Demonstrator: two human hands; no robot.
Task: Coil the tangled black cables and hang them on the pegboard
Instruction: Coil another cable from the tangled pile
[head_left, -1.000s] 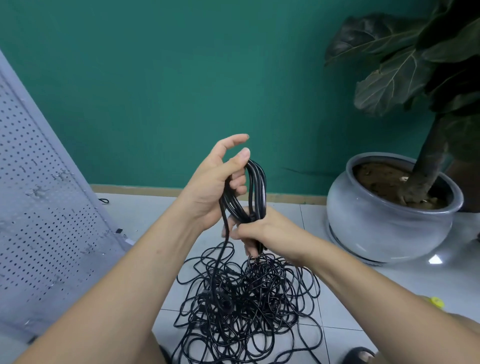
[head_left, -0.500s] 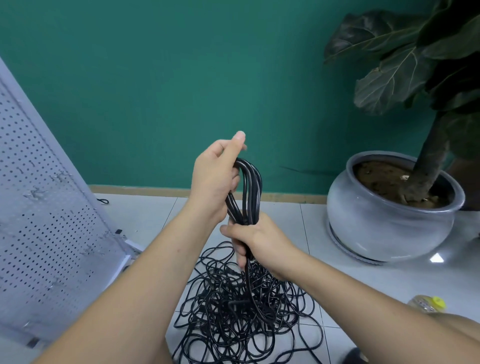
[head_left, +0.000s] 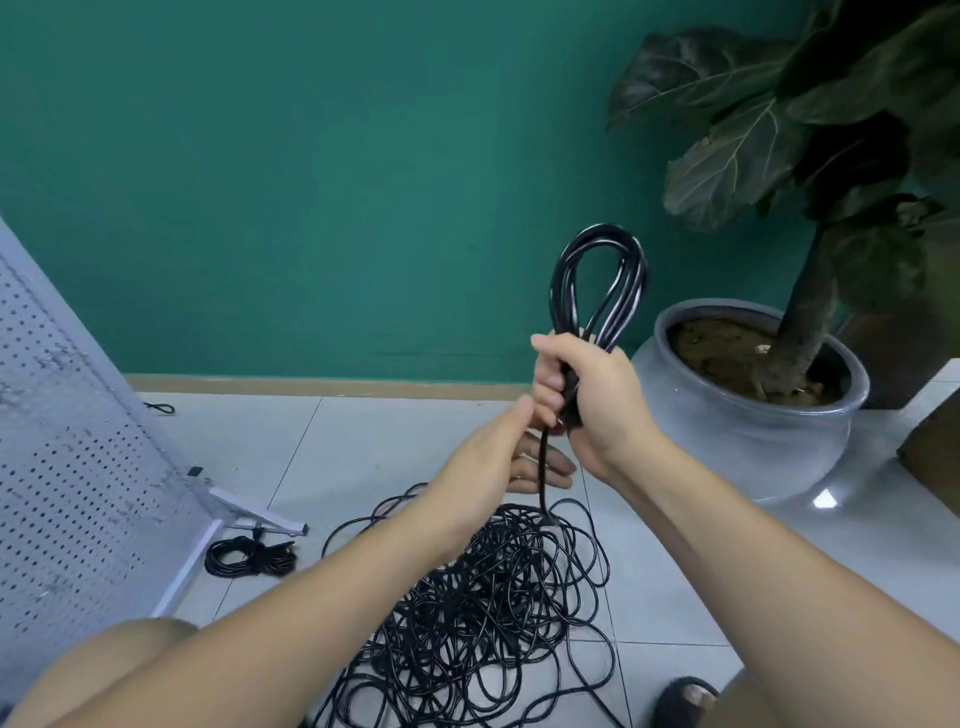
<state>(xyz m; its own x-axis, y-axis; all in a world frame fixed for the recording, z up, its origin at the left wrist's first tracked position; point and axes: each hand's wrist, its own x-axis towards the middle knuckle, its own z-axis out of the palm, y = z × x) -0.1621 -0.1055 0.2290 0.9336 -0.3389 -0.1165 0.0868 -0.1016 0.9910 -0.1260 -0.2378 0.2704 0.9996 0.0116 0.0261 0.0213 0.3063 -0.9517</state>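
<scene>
Your right hand (head_left: 597, 400) clamps the coil (head_left: 635, 280) mid-frame, left hand (head_left: 498, 457) flat-fingered behind the strand (head_left: 543, 467): feed slack in even loops.

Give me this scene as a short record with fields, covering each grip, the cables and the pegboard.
right-hand grip: wrapped around the base of the coiled loops, held upright
left-hand grip: fingers straight, just below, at the hanging strand
tangled pile: on the floor; the strand runs down into it
pegboard: standing at left, no cable hanging on its visible part
small bundle: on the floor by the pegboard's foot
</scene>
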